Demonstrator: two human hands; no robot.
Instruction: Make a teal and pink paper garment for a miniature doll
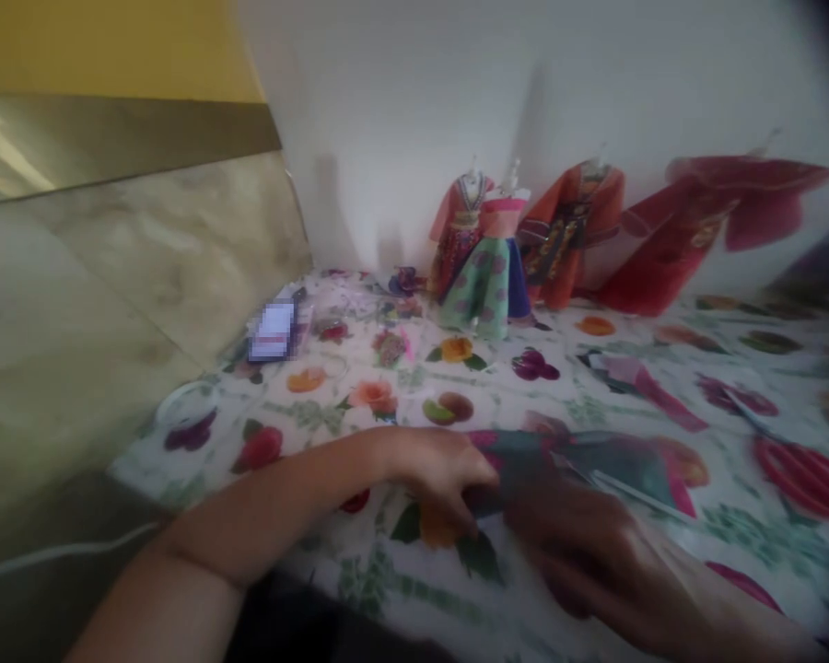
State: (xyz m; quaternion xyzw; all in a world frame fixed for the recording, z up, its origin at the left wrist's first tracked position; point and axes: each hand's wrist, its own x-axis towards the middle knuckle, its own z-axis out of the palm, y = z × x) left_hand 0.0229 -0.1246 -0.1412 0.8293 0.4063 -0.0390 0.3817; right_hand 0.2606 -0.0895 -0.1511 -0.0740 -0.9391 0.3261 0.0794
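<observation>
A green cloth with pink edging lies across the patterned tablecloth in front of me. My left hand pinches its left end between thumb and fingers. Close beside it on the right, my right hand is curled at the cloth's near edge, blurred by motion; a thin pale pointed tool shows just above it, its near end hidden by the hand. Whether my right hand grips the tool cannot be made out.
Small dresses on stands, one green, one orange and one red, stand against the wall. Red-handled scissors and a pink strip lie at right. A phone stands at the back left.
</observation>
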